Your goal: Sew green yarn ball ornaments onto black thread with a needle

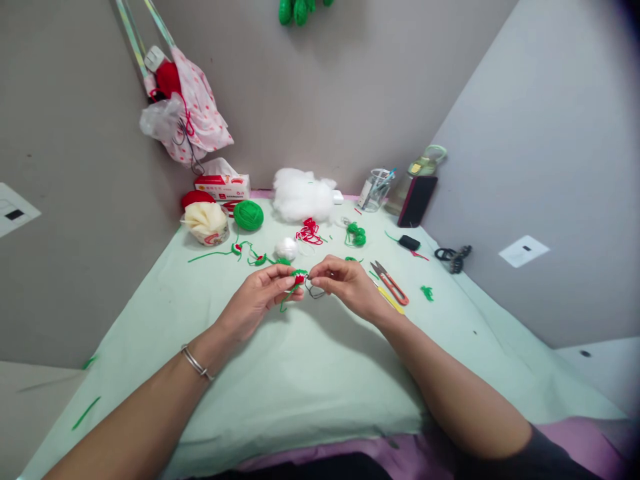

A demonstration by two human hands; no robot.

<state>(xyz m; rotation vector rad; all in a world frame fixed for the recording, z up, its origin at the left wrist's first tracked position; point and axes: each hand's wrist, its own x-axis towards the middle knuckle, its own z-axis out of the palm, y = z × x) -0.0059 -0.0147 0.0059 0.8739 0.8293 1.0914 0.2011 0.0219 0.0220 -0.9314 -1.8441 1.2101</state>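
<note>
here, left hand [254,295] pinching crochet piece [299,277], right hand [351,285] pinched alongside

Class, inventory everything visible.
Crochet piece: 1, multicoloured, left hand
Balls: 2, green, white, table
Loose yarn: several, red, green, table
Stuffing: 1, white, back
Tissue box: 1, red-white, back
Tub: 1, patterned, left
Snips: 1, orange, right
Hook: 1, yellow, right
Phone: 1, dark, right
Bottle: 1, greenish, right
Cup: 1, clear, back
Bag: 1, pink, wall
Small objects: several, black, right
Wall plates: 2, white, walls
Danglers: several, green, top
Cloth: 1, green, table
Bracelet: 1, silver, wrist
Left hand: 1, centre
Right hand: 1, centre
</note>
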